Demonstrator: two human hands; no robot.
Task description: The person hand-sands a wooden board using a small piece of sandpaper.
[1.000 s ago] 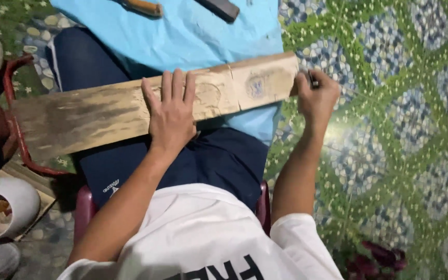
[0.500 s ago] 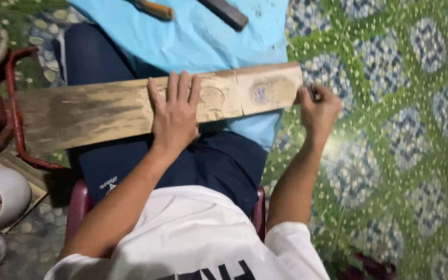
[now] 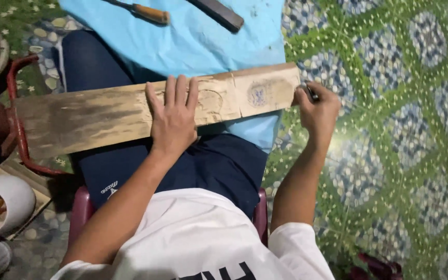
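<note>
Head view is showing a long weathered wooden plank (image 3: 105, 111) lying across the person's lap, over dark blue trousers (image 3: 219, 166). The left hand (image 3: 173, 118) is pressing flat on the plank's middle, fingers spread. At three o'clock from it, the right hand (image 3: 317, 106) is closing around a small dark tool (image 3: 312, 93) against the plank's end. A light blue cloth (image 3: 193, 41) is spreading at twelve o'clock, carrying a wooden-handled chisel (image 3: 149, 13) and a dark flat bar (image 3: 221, 13). A red metal frame (image 3: 16, 119) is crowding the plank's nine o'clock end, beside a white bowl (image 3: 14, 199).
</note>
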